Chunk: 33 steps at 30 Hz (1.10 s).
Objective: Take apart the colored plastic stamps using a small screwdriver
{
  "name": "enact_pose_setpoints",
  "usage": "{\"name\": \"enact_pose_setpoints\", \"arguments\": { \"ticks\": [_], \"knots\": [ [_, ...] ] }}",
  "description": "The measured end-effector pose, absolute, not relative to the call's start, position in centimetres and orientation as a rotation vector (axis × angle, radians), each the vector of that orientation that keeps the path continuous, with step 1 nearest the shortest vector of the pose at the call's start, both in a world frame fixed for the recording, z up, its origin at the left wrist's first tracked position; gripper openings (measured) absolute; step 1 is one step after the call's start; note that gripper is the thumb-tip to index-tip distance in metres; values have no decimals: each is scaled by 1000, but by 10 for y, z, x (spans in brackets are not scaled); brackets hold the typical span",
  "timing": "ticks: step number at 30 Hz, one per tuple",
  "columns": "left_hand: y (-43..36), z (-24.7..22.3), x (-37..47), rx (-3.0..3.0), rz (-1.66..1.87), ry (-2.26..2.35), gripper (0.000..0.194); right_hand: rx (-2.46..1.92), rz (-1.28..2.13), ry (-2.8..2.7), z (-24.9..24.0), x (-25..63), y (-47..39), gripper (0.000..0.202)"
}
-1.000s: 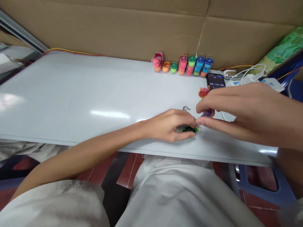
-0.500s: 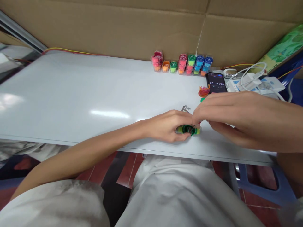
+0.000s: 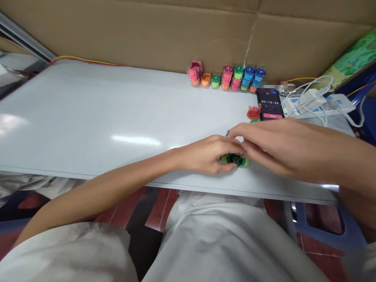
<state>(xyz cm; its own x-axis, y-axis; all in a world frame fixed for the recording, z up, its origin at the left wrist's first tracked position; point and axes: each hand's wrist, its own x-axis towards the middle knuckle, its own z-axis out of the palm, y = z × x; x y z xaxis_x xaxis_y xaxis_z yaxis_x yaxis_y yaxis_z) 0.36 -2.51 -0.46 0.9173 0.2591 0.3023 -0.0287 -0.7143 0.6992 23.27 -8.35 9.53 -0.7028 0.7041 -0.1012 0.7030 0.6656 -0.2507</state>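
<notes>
My left hand [image 3: 213,154] is curled around a small green and yellow-green plastic piece [image 3: 242,161] near the table's front edge. Its thumb and fingers grip the piece, which has a dark hollow in its middle. Above it, my right hand [image 3: 264,141] pinches a thin metal strip or tool [image 3: 242,156] that slants down to the hollow; its exact kind is too small to make out. A grey metal part [image 3: 227,133] peeks out behind my right fingers, mostly covered. Orange and pink plastic bits [image 3: 253,112] lie beyond my right hand, with a green piece [image 3: 255,121] partly hidden there.
Several small coloured plastic items [image 3: 227,78] stand in stacks along the cardboard wall [image 3: 164,37]. A phone [image 3: 269,102] showing a timer lies to the right, beside a white power strip [image 3: 337,105] with tangled cables. The white table [image 3: 88,113] stretches left.
My right hand has shifted slightly left and its fingers have turned, covering more of the grey metal part. More of the phone shows. My left hand keeps its grip in nearly the same place.
</notes>
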Motion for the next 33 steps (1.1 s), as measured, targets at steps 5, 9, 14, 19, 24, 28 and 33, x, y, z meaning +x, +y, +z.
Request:
{"name": "enact_pose_setpoints", "arguments": {
  "ticks": [5, 9, 14, 19, 24, 28, 33],
  "knots": [
    [-24, -5, 3, 2327, 494, 174, 26, -1081, 403, -2924, 95, 240, -87, 7],
    [-25, -3, 3, 2331, 474, 197, 23, -1198, 102, -2902, 92, 241, -90, 8],
    [-25, -4, 3, 2322, 492, 187, 25, -1104, 259, -2941, 92, 242, -86, 14],
    [-24, -8, 3, 2303, 513, 160, 21, -1015, 312, -2930, 92, 239, -84, 9],
    [-24, -6, 3, 2320, 487, 200, 22, -1207, 240, -2899, 94, 235, -86, 11],
    [-25, -5, 2, 2330, 482, 200, 27, -1148, 411, -2868, 97, 235, -86, 6],
    [-25, -5, 2, 2333, 485, 191, 24, -1185, 411, -2878, 96, 236, -82, 11]
  ]
}}
